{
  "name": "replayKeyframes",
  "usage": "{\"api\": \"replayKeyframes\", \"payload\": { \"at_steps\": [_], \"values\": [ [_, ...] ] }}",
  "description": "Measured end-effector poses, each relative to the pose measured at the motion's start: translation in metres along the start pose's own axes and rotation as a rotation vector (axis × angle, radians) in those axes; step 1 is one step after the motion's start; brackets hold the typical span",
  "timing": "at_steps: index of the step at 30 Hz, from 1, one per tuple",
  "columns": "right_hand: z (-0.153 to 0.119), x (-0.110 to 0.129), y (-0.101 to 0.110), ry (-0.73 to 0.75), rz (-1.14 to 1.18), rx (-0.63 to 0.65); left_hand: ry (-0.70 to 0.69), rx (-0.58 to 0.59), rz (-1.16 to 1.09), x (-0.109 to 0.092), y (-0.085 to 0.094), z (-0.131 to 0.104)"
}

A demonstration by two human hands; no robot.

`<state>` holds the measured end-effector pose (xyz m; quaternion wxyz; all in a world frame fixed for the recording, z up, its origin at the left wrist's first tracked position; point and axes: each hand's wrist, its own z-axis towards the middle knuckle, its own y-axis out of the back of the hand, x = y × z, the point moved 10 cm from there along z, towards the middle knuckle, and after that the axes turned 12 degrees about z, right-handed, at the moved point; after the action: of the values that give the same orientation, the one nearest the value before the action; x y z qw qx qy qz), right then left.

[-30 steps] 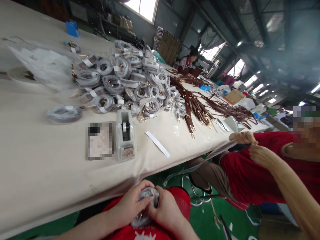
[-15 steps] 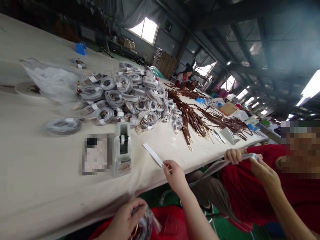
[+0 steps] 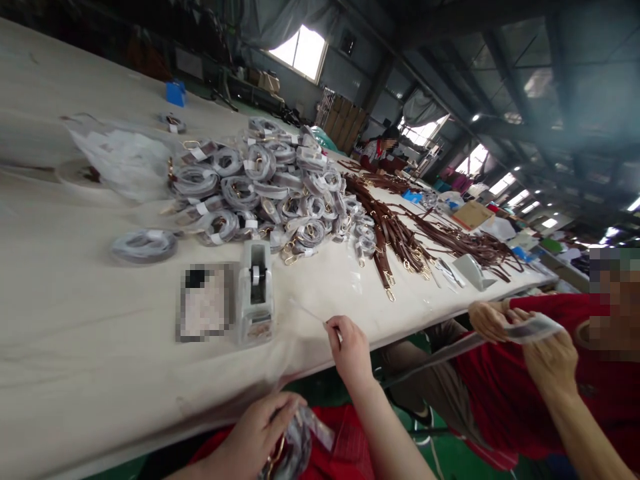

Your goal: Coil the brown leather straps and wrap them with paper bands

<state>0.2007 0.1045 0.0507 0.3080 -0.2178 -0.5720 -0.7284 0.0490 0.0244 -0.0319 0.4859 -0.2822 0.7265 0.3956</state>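
Observation:
At the bottom of the view, my left hand (image 3: pixel 257 430) is closed around a coiled strap (image 3: pixel 299 443) wrapped in clear plastic, its gold clasp showing below the fingers. My right hand (image 3: pixel 350 350) pinches one end of a thin strip of white tape (image 3: pixel 309 311) above the table edge. The strip is seen nearly edge-on and points away toward the left. Left of that hand stands a grey tape dispenser (image 3: pixel 257 320) with a white roll in it. A single wrapped coil (image 3: pixel 144 247) lies farther left.
A pile of wrapped coiled straps (image 3: pixel 265 180) covers the table's middle. Brown straps (image 3: pixel 395 240) with gold clasps spread to its right. Plastic bags (image 3: pixel 120 157) lie left. A co-worker in red (image 3: pixel 540 373) sits close on my right, handling a plastic-wrapped strap. Another person (image 3: pixel 380 152) is farther back.
The tape strip has turned from showing its flat face to nearly edge-on. The view has shifted slightly left. The co-worker's hands have moved along their strap.

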Motion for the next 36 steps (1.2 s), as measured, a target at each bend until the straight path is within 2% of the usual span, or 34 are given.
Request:
{"api": "replayKeyframes", "payload": {
  "at_steps": [4, 7, 10, 14, 18, 24, 30, 36],
  "values": [
    [-0.022, 0.018, 0.022, 0.074, -0.084, -0.060, -0.006, 0.016, -0.018, -0.002, -0.003, 0.002],
    [-0.018, 0.003, 0.026, -0.017, 0.026, -0.089, -0.005, 0.039, -0.025, -0.002, -0.008, 0.005],
    [0.003, -0.026, 0.013, -0.134, 0.173, -0.058, 0.012, 0.047, -0.023, -0.001, -0.009, 0.006],
    [0.031, -0.046, -0.005, -0.144, 0.152, -0.062, 0.031, 0.034, -0.014, 0.001, -0.007, 0.006],
    [0.036, -0.039, -0.011, -0.074, 0.059, -0.127, 0.036, 0.019, -0.023, 0.003, -0.006, 0.004],
    [0.026, -0.023, -0.024, 0.091, -0.138, -0.113, 0.050, -0.001, -0.026, 0.006, -0.004, 0.003],
    [0.025, -0.032, -0.029, 0.097, -0.173, -0.137, 0.083, 0.018, -0.053, 0.011, -0.005, 0.005],
    [0.024, -0.026, -0.034, 0.166, -0.229, -0.066, 0.090, 0.031, -0.090, 0.013, -0.007, 0.009]
  ]
}}
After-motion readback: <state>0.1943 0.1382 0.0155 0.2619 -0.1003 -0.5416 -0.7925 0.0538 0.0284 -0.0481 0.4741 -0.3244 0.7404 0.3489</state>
